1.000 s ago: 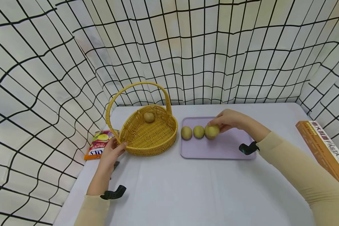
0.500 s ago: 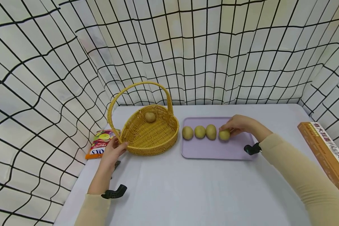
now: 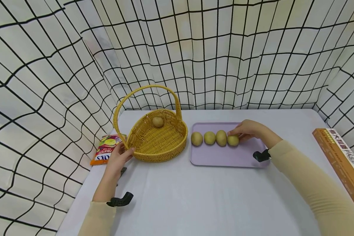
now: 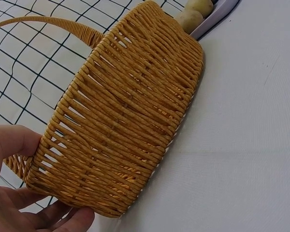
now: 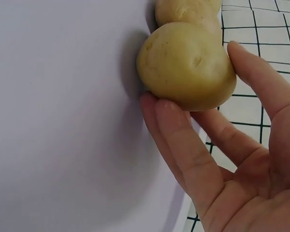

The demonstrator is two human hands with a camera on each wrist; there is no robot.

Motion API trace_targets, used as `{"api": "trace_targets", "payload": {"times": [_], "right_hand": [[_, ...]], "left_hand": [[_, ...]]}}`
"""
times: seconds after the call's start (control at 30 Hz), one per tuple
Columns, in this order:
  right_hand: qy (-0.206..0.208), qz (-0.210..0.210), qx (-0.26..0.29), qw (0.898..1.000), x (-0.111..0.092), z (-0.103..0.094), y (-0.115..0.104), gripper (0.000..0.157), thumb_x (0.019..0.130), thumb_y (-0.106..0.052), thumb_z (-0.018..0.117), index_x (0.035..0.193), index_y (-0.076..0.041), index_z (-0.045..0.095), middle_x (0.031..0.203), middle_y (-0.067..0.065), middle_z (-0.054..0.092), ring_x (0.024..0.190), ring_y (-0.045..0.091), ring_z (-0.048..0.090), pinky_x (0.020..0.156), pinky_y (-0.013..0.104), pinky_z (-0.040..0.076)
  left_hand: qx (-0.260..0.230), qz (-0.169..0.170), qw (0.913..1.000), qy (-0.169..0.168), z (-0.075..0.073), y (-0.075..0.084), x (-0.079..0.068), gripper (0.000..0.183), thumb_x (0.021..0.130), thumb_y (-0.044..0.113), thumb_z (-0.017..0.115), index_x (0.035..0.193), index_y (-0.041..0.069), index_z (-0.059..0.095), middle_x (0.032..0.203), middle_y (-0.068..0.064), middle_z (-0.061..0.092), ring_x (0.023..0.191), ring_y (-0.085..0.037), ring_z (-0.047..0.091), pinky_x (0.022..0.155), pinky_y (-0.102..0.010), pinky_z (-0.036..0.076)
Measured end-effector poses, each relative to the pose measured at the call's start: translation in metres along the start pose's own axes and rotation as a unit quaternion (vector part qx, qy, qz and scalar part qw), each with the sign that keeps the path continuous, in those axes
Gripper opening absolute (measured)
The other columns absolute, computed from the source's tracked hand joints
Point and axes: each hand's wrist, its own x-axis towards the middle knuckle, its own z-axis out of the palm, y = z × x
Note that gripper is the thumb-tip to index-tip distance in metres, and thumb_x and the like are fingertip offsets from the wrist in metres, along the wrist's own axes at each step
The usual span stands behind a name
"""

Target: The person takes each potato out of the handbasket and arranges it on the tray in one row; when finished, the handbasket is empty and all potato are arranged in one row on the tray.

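Note:
My left hand (image 3: 118,159) grips the near-left rim of a yellow wicker basket (image 3: 162,157), thumb on the rim and fingers underneath, as the left wrist view shows. Inside the basket, near its back wall, lies one potato (image 3: 157,122). To the right, several potatoes sit in a row on a lilac tray (image 3: 212,157). The rightmost potato (image 3: 233,140) is held between the thumb and fingers of my right hand (image 3: 249,130). In the right wrist view this potato (image 5: 186,67) overlaps the potato behind it (image 5: 183,12), and the fingertips are low by the tray surface.
A red and orange fruit candy bag (image 3: 106,149) lies left of the basket, partly behind the left hand. A pasta box (image 3: 340,165) lies at the table's right side. Black-lined netting (image 3: 212,65) over white cloth encloses the back and sides.
My right hand has carried a potato rightward from above the third one and set it down at the row's end, then shifted it slightly left against its neighbour. The left hand stays on the basket.

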Motion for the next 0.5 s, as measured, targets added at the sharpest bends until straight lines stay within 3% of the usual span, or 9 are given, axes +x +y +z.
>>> {"api": "trace_targets", "payload": {"times": [0.13, 0.5], "right_hand": [[0.001, -0.001, -0.008, 1.000, -0.0032, 0.0003, -0.0039, 0.068, 0.097, -0.039, 0.071, 0.136, 0.013, 0.055, 0.126, 0.019, 0.057, 0.118, 0.029, 0.062, 0.099, 0.037, 0.059], [0.002, 0.012, -0.010, 1.000, 0.0008, 0.0014, -0.0031, 0.060, 0.099, -0.040, 0.067, 0.128, 0.011, 0.057, 0.119, 0.018, 0.055, 0.103, 0.022, 0.066, 0.089, 0.033, 0.063]], "left_hand": [[-0.001, -0.003, 1.0000, 0.000, -0.0005, -0.0004, 0.0010, 0.077, 0.104, 0.027, 0.061, 0.167, 0.018, 0.017, 0.168, -0.013, 0.029, 0.139, -0.022, 0.045, 0.119, -0.038, 0.041], [0.000, 0.000, 1.0000, 0.000, -0.0012, -0.0011, -0.0002, 0.079, 0.103, 0.031, 0.063, 0.167, 0.019, 0.018, 0.167, -0.011, 0.031, 0.136, -0.020, 0.046, 0.117, -0.033, 0.044]]}}
